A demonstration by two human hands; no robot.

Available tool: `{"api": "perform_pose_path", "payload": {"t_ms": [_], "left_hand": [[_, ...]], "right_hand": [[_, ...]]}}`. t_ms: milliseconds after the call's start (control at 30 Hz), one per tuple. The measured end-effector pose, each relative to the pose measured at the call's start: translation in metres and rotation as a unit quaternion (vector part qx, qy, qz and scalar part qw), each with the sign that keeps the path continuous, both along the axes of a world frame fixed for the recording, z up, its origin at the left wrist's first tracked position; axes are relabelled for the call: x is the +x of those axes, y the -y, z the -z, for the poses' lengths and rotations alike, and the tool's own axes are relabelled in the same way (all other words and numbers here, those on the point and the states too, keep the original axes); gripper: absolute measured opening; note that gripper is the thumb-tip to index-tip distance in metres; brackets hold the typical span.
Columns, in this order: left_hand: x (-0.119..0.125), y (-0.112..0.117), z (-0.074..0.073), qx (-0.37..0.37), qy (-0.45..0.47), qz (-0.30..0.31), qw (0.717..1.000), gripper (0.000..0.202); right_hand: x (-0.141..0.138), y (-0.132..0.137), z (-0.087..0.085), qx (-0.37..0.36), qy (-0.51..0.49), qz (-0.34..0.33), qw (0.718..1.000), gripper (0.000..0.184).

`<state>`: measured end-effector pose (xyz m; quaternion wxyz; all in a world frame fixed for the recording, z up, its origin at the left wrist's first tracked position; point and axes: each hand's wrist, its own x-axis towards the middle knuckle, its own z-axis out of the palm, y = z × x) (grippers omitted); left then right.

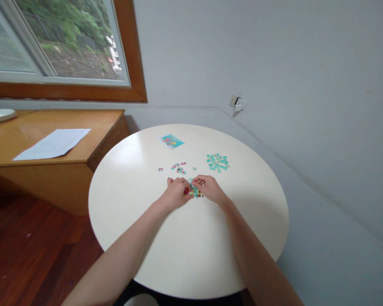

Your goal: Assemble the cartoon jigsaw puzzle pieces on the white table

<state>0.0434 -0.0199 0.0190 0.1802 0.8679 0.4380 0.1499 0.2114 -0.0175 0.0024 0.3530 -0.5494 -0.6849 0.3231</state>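
Both hands meet over a small pile of mixed jigsaw puzzle pieces [197,192] on the round white table [191,255]. My left hand [177,193] curls at the pile's left side, its thumb and forefinger by red and yellow pieces. A small dark bit shows at its outer fingertips, and whatever it grips is hidden. From the right, my right hand [210,188] pinches a teal puzzle piece [191,182] at the top of the pile. Beyond the left hand lie scattered pink and teal pieces [179,169]. A group of teal-green pieces [217,162] is spread farther right.
A colourful picture card [172,141] lies near the table's far edge. One pale green piece [194,168] and one pinkish piece [160,169] sit apart. Left stands a wooden desk [105,140] with a white paper sheet [55,143]. A wall socket [238,103] is behind.
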Motion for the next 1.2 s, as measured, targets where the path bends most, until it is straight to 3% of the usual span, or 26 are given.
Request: {"api": "perform_pose_path", "payload": {"t_ms": [333,600,1200], "left_hand": [[0.002,0.001,0.001,-0.017,0.011,-0.02,1.0,0.013],[0.004,0.002,0.001,-0.032,0.003,-0.031,0.999,0.011],[0.004,0.002,0.002,-0.023,0.033,-0.013,0.999,0.007]], "right_hand": [[0.014,0.008,-0.016,-0.018,0.006,-0.121,0.992,0.032],[0.018,0.009,-0.019,-0.029,0.031,-0.135,0.99,0.038],[0.018,0.005,-0.013,0.018,0.04,-0.16,0.986,0.01]]}}
